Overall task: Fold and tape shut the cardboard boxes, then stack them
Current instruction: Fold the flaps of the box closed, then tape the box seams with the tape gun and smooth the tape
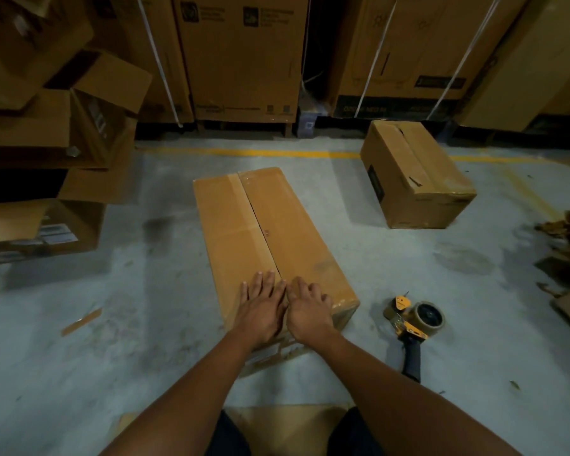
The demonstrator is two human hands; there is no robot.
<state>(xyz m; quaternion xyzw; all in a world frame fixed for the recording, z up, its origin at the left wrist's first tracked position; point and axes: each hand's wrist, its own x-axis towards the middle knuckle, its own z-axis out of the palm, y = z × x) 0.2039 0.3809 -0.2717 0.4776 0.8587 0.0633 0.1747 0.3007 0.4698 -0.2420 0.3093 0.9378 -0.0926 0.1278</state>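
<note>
Cardboard fills most of this dim storeroom, and the task's long box (277, 232) lies flat on the concrete floor (145, 340) at centre, running from the person's knees away toward the far wall. Its two top flaps are folded down and meet along a lengthwise seam (260, 222). Both hands rest on the near end of that top face, side by side and touching each other at the seam. The left hand (260, 307) lies palm-down on the left flap, its fingers (260, 284) straight and slightly spread. The right hand (308, 311) sits on the right flap with its fingers (313, 289) close together and a little bent, their tips pressing the cardboard; it grips nothing. A yellow tape dispenser (412, 320) with a dark handle lies on the floor just right of the box's near end, apart from both hands. Farther off to the right stands a smaller closed box (415, 179), with tape along its top. Open boxes (46, 143) are piled at the left. Tall strapped cartons (244, 60) line the far wall behind a yellow floor line (244, 153). A brown strip (81, 321) lies on the floor near left, and a flat cardboard sheet (287, 426) lies at the near edge between the person's knees.
</note>
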